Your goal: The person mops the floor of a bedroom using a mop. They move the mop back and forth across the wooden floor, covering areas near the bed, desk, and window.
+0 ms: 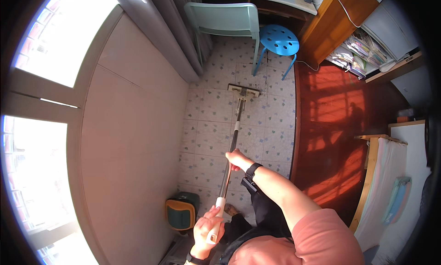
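A flat mop [238, 120] slants away from me, its long pole running from my body to the tiled floor [211, 132]. My left hand [206, 230] wraps round the white grip at the near end of the pole. Farther along, my right hand [236, 159] is closed round the metal shaft, its arm crossing in from the right. The mop's wide, flat head [244, 90] rests on the tiles, a little short of a blue stool.
Beyond the mop head stand a pale green chair [225, 19] and the blue stool [279, 39], below a desk [289, 1]. A grey curtain [170, 35] hangs left. A green-and-yellow bin [180, 214] sits by the left wall. Red-brown flooring [328, 141] and a bed [383, 173] lie right.
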